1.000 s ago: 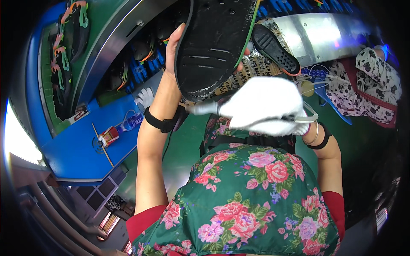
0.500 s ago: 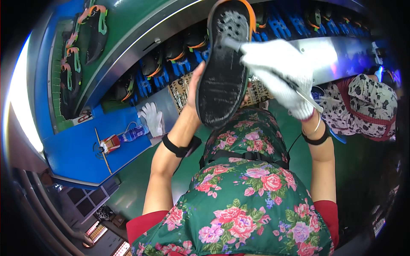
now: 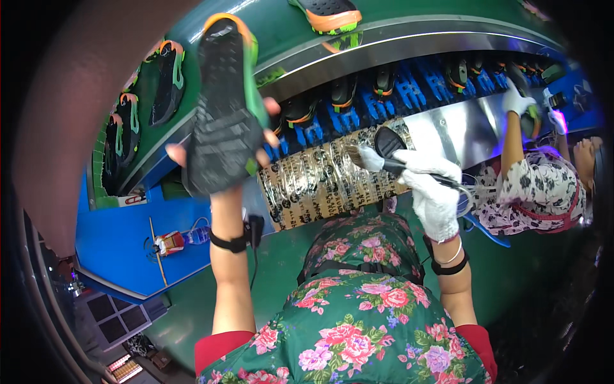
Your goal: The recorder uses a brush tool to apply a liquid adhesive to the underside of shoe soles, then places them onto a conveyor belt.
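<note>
My bare left hand [image 3: 271,137] grips a black shoe sole [image 3: 224,121] with an orange and green rim, holding it up at the left above the green conveyor's edge. Its fingers wrap the sole from behind, and the palm is hidden. My right hand [image 3: 435,185], in a white knitted glove, is closed around a brush [image 3: 377,160] with pale bristles pointing left. Just beyond the brush is a black rounded piece [image 3: 388,142], perhaps part of a shoe; I cannot tell whether the glove touches it.
Dark shoes [image 3: 343,93] stand along blue racks [image 3: 377,109] beneath the steel edge. More soles [image 3: 167,83] lie on the green conveyor [image 3: 409,14]. Printed cardboard under clear tape [image 3: 320,176] covers the near ledge. A bottle [image 3: 197,235] lies on the blue table [image 3: 128,224]. A co-worker's arm [image 3: 511,141] reaches in at right.
The sole has moved left, away from the brush that was against its surface. My right hand has come lower with the brush. The view has shifted, and the loose white glove is out of sight.
</note>
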Motion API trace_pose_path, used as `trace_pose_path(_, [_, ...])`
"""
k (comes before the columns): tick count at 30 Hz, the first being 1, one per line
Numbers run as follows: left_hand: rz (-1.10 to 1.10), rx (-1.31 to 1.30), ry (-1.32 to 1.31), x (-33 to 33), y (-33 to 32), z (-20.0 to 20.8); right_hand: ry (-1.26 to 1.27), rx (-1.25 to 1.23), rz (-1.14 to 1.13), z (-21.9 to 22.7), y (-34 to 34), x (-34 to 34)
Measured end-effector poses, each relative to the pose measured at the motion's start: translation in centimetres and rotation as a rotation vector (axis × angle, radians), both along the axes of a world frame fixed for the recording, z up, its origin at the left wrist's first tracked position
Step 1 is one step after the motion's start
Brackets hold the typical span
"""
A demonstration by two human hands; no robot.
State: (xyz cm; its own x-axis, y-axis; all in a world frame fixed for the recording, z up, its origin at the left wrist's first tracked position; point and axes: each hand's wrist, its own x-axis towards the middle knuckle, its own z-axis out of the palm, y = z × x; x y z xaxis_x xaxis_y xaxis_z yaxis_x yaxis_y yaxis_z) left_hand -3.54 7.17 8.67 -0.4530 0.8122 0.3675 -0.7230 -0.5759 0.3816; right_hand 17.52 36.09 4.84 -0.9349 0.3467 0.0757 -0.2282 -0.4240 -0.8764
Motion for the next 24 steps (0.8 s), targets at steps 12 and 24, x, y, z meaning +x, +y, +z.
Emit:
trace_pose_path(12, [0.777, 0.226, -0.728, -6.4, 2.2, -1.0, -0.19, -0.105, -0.012, -6.9, -1.6, 1.2])
trace_pose_path(24, [1.01, -0.608, -0.181, -8.5, 6.6, -0.9, -0.257, -0.246, -0.122, -7.5, -1.4, 3.1])
